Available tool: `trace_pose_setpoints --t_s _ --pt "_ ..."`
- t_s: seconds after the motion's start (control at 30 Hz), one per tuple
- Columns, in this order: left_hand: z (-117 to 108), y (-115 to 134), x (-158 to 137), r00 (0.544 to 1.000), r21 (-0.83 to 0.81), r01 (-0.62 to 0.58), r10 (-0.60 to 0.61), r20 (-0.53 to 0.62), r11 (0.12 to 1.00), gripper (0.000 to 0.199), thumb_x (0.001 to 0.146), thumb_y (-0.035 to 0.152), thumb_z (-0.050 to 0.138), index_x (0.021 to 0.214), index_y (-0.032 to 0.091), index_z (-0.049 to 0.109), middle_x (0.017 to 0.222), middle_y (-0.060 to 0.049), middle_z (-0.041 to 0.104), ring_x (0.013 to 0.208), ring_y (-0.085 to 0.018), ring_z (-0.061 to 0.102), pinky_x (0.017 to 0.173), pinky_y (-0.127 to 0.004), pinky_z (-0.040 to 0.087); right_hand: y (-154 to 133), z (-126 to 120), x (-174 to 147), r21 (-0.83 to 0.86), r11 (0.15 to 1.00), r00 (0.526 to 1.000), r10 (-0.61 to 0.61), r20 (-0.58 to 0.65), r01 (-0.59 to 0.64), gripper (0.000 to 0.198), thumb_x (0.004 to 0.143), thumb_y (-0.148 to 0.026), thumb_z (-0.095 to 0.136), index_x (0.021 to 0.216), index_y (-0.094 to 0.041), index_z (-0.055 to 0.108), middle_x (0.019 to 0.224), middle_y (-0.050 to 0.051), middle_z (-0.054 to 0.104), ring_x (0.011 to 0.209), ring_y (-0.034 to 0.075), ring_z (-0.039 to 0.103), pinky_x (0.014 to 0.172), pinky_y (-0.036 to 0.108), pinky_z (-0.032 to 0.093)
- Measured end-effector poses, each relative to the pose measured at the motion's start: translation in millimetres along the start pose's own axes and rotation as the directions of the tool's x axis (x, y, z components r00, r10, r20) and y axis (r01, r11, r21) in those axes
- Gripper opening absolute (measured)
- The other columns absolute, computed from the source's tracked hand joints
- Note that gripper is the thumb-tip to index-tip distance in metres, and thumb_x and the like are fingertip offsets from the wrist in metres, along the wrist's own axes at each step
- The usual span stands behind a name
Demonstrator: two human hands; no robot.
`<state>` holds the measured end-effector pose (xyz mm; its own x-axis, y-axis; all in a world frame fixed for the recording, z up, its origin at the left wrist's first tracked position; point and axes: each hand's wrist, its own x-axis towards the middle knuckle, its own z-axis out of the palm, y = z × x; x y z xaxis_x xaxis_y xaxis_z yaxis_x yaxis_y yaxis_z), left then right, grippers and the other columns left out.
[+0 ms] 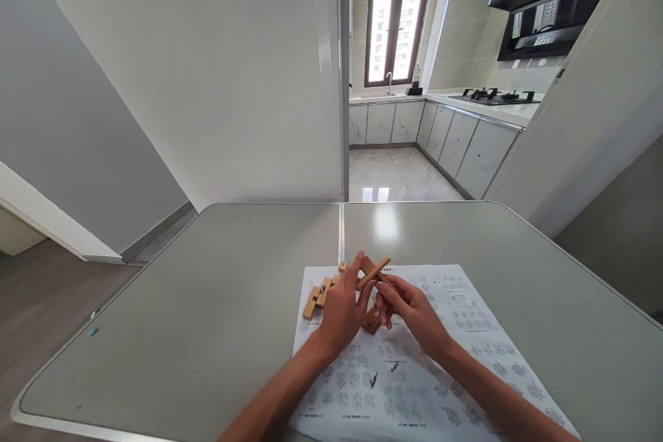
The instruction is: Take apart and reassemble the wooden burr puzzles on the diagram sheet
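Note:
Over the printed instruction sheet (414, 394), both hands grip wooden puzzle pieces (373, 272) that cross each other. My left hand (344, 307) is closed around one side of them, fingers pointing up and away. From the right, my right hand (407, 304) pinches the end of a slanting piece. Just below the fingers, a brown notched wooden block (371, 321) shows in part; whether it is held or lies on the paper I cannot tell. Several notched wooden blocks (312, 303) lie in a row beside my left hand, partly covered by it.
The sheet lies on a grey table (233, 318) with a pale metal rim and a seam down its middle. Small blue-green bits (92, 332) sit near the left edge. Beyond the table are a white wall (248, 83) and a kitchen doorway with a gas hob (494, 97).

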<state>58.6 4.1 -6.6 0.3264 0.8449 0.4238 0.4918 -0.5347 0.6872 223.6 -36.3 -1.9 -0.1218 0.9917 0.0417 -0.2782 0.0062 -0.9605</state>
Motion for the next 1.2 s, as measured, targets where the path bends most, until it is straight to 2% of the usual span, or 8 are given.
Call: trace_pose_setpoints --t_s 0.17,0.33,0.47,0.7,0.93,1.07,1.13,1.2 --pt "-3 5 3 0.998 -0.278 0.059 -0.066 -0.015 0.959 0.076 0.098 0.041 0.065 0.159 0.033 0.02 0.145 -0.011 0.055 0.105 -0.021 0.067 0.099 -0.042 0.051 -3 -9 2 0.299 0.943 0.989 0.135 0.055 -0.146 0.03 0.093 -0.047 0.072 0.093 -0.018 0.068 0.071 -0.003 0.055 0.049 0.006 0.045 0.048 0.02 0.04" --pt "-10 10 7 0.999 -0.428 0.029 -0.009 0.048 0.903 0.082 0.089 0.035 0.075 0.155 0.031 0.026 0.152 -0.013 0.048 0.128 -0.027 0.056 0.109 -0.046 0.043 -4 -14 3 0.474 0.831 0.955 0.224 0.196 -0.293 0.022 0.095 -0.036 0.071 0.092 -0.014 0.068 0.063 -0.007 0.044 0.044 0.003 0.029 0.042 0.015 0.034" --pt "-20 18 10 0.984 -0.424 0.039 0.038 0.172 0.905 0.061 0.087 0.028 0.075 0.142 0.028 0.048 0.143 -0.009 0.058 0.131 -0.027 0.054 0.113 -0.044 0.04 3 -17 2 0.511 0.753 0.903 0.271 0.334 -0.415 0.023 0.094 -0.032 0.07 0.082 -0.013 0.065 0.058 -0.008 0.043 0.038 0.0 0.024 0.038 0.013 0.031" --pt "-23 23 11 0.975 -0.394 0.12 -0.033 0.22 0.911 0.021 0.085 0.03 0.071 0.101 0.021 0.063 0.102 -0.003 0.067 0.095 -0.02 0.062 0.089 -0.033 0.049 11 -17 0 0.462 0.734 0.848 0.3 0.436 -0.498 0.027 0.092 -0.041 0.068 0.084 -0.016 0.06 0.047 -0.013 0.033 0.031 0.001 0.019 0.033 0.014 0.022" --pt "-12 13 11 0.955 -0.645 0.297 -0.208 0.213 0.704 0.036 0.091 0.055 0.066 0.094 0.02 0.056 0.083 0.0 0.057 0.073 -0.014 0.055 0.07 -0.028 0.047 0 -11 -3 0.23 0.89 0.901 0.326 0.285 -0.394 0.042 0.095 -0.06 0.061 0.082 -0.02 0.055 0.054 -0.01 0.036 0.034 0.003 0.026 0.037 0.02 0.02" --pt "-7 4 15 0.921 -0.689 0.355 -0.363 0.142 0.631 0.052 0.086 0.07 0.064 0.086 0.019 0.053 0.072 0.003 0.05 0.061 -0.011 0.046 0.061 -0.026 0.041 -2 -11 -1 -0.082 0.986 0.988 0.148 0.044 -0.144 0.044 0.098 -0.062 0.055 0.084 -0.02 0.059 0.055 -0.008 0.042 0.04 0.008 0.035 0.043 0.024 0.03" --pt "-6 4 17 0.902 -0.71 0.377 -0.411 0.135 0.594 0.056 0.084 0.073 0.063 0.086 0.019 0.053 0.071 0.004 0.048 0.059 -0.01 0.044 0.058 -0.025 0.038 0 -14 1 -0.337 0.942 0.998 -0.025 -0.061 0.003 0.041 0.1 -0.059 0.053 0.087 -0.021 0.062 0.058 -0.005 0.048 0.048 0.012 0.043 0.051 0.027 0.039" --pt "-7 5 17 0.889 -0.739 0.393 -0.43 0.156 0.546 0.057 0.084 0.075 0.063 0.088 0.019 0.053 0.072 0.004 0.048 0.059 -0.009 0.043 0.056 -0.025 0.036 3 -17 3 -0.559 0.821 0.982 -0.181 -0.053 0.121 0.036 0.101 -0.054 0.053 0.088 -0.022 0.064 0.07 0.001 0.06 0.06 0.016 0.053 0.061 0.032 0.047"
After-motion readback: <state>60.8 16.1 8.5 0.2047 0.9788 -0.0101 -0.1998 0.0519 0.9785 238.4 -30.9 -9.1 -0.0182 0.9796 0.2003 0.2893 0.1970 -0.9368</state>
